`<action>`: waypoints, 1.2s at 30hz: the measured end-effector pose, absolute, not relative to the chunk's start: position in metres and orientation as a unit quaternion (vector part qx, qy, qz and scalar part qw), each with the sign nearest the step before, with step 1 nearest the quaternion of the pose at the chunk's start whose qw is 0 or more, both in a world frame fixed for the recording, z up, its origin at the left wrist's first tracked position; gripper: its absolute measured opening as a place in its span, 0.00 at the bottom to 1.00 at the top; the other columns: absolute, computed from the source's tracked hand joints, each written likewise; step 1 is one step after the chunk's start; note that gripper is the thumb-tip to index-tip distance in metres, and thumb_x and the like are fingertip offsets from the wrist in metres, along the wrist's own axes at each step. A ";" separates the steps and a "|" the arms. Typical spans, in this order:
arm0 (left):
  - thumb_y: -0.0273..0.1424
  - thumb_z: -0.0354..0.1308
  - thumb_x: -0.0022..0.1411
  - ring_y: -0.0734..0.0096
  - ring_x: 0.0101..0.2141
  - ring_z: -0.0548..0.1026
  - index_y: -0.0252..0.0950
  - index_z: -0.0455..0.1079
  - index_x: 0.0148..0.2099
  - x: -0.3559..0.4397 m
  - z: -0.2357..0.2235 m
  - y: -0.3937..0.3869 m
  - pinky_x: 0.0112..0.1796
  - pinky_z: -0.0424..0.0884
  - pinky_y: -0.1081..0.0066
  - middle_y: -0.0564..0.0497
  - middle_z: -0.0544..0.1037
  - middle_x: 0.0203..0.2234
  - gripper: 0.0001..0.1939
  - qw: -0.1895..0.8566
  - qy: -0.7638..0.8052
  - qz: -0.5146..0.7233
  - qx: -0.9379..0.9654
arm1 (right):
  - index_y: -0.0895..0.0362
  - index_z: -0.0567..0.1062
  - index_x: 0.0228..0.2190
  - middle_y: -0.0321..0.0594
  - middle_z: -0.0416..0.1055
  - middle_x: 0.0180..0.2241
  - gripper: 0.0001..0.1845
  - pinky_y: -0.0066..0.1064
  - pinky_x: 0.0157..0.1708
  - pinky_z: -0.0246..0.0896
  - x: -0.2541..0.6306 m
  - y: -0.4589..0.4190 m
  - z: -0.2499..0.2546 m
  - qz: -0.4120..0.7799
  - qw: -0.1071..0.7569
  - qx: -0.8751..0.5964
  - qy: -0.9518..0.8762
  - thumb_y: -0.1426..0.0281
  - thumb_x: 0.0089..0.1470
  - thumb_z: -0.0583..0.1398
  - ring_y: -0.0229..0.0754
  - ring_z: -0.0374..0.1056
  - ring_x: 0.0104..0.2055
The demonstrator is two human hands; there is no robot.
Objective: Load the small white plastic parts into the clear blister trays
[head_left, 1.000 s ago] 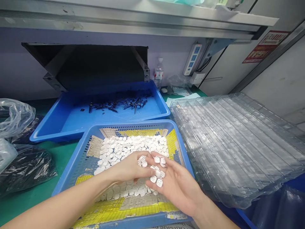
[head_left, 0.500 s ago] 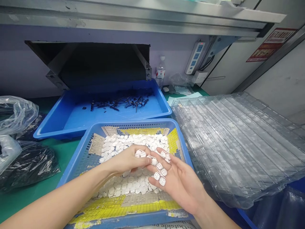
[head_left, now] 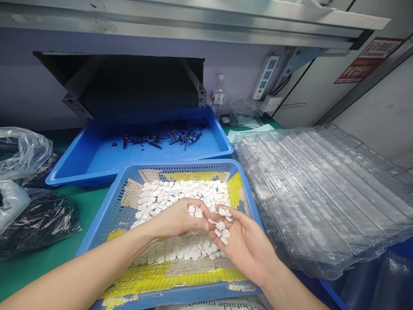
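Observation:
Above a blue basket point(head_left: 180, 296) lined with yellow and tan paper, both hands are close together. My left hand point(head_left: 177, 218) curls its fingers around a few small white plastic pieces point(head_left: 195, 211), its thumb near the right fingers. My right hand point(head_left: 247, 247) faces palm up, slightly cupped, with several more paired white pieces point(head_left: 222, 231) lying on its fingers. Underneath, a loose pile of the same white pieces point(head_left: 174, 189) spreads over the basket floor; the hands hide part of it.
Behind the basket stands a blue tray point(head_left: 106, 157) with scattered black parts point(head_left: 155, 140). Stacked clear plastic trays point(head_left: 322, 189) rise at the right. Bags point(head_left: 38, 219) lie at the left. A water bottle point(head_left: 218, 97) and power strip point(head_left: 265, 77) are at the back.
Fewer white pieces show on my right hand's fingers than half a second ago, and they lie differently. My left hand has shifted slightly right. The view has tilted a little.

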State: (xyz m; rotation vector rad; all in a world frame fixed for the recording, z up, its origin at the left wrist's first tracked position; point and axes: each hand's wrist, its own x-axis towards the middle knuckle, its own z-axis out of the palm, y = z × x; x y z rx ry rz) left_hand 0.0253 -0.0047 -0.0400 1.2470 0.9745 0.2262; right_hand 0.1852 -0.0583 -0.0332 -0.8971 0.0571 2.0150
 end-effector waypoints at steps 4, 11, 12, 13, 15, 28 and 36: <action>0.51 0.56 0.46 0.83 0.17 0.50 0.34 0.65 0.29 0.024 -0.037 -0.004 0.13 0.48 0.81 0.55 0.63 0.25 0.23 0.714 0.450 0.155 0.514 | 0.58 0.67 0.22 0.33 0.62 0.19 0.06 0.25 0.28 0.59 0.189 -0.057 -0.035 0.798 0.481 -0.359 0.048 0.69 0.48 0.55 0.33 0.63 0.24; 0.46 0.57 0.50 0.84 0.16 0.59 0.35 0.64 0.32 0.025 -0.031 -0.005 0.10 0.44 0.84 0.55 0.63 0.25 0.18 0.771 0.437 0.174 0.429 | 0.58 0.59 0.13 0.25 0.45 0.11 0.18 0.21 0.12 0.38 0.190 -0.061 -0.035 0.773 0.490 -0.399 -0.048 0.65 0.41 0.62 0.26 0.45 0.13; 0.44 0.58 0.50 0.83 0.16 0.61 0.36 0.64 0.33 0.024 -0.030 -0.006 0.10 0.44 0.84 0.55 0.63 0.23 0.16 0.780 0.428 0.181 0.420 | 0.58 0.62 0.15 0.25 0.46 0.12 0.16 0.21 0.12 0.37 0.190 -0.062 -0.035 0.763 0.484 -0.420 -0.086 0.64 0.41 0.62 0.26 0.45 0.13; 0.42 0.58 0.50 0.84 0.15 0.60 0.36 0.64 0.33 0.024 -0.029 -0.006 0.10 0.44 0.85 0.56 0.63 0.22 0.15 0.785 0.419 0.190 0.415 | 0.58 0.66 0.19 0.26 0.48 0.12 0.13 0.21 0.12 0.37 0.189 -0.063 -0.035 0.753 0.475 -0.438 -0.122 0.63 0.41 0.63 0.26 0.47 0.13; 0.38 0.58 0.51 0.86 0.13 0.57 0.36 0.64 0.34 0.023 -0.028 -0.008 0.09 0.44 0.86 0.57 0.62 0.21 0.12 0.788 0.404 0.205 0.418 | 0.58 0.69 0.26 0.26 0.52 0.13 0.13 0.20 0.12 0.38 0.187 -0.064 -0.035 0.744 0.445 -0.466 -0.179 0.61 0.41 0.62 0.26 0.48 0.14; 0.37 0.59 0.50 0.87 0.14 0.58 0.35 0.64 0.32 0.022 -0.028 -0.009 0.09 0.44 0.86 0.54 0.65 0.24 0.11 0.776 0.372 0.284 0.424 | 0.56 0.64 0.21 0.28 0.57 0.12 0.11 0.22 0.13 0.48 0.182 -0.066 -0.034 0.632 0.360 -0.577 -0.372 0.63 0.45 0.58 0.30 0.54 0.14; 0.37 0.58 0.52 0.86 0.16 0.61 0.35 0.64 0.33 0.021 -0.025 -0.012 0.10 0.45 0.87 0.55 0.64 0.25 0.11 0.750 0.398 0.308 0.430 | 0.57 0.61 0.18 0.29 0.57 0.14 0.08 0.20 0.14 0.44 0.189 -0.067 -0.032 0.763 0.450 -0.419 -0.198 0.70 0.41 0.57 0.30 0.56 0.16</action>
